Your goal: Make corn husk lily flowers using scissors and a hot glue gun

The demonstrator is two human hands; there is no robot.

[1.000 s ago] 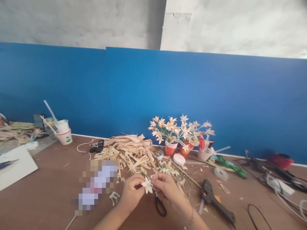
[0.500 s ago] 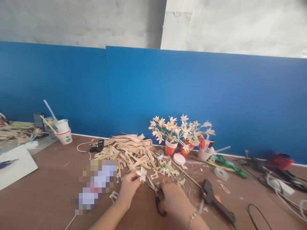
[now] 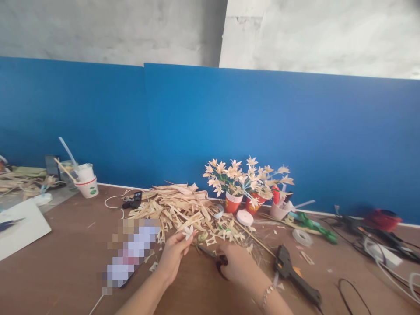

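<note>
My left hand pinches a small white paper-like flower with pointed petals between thumb and fingers. To its right, my right hand is closed around the dark handles of a pair of scissors. The blades point left, toward the flower but apart from it. How far the blades are parted is hard to make out. Just beyond both hands spreads a heap of dried husk strips, with cut star-shaped pieces scattered at its right side.
Finished-looking flowers stand in red cups at the back. A glue gun lies right of my right hand, near a tape roll and cables. At left are a blurred-out phone-like object and a white cup.
My left hand has drawn slightly left and up with the flower, away from the scissors. The scissors have turned to lie flatter in my right hand.
</note>
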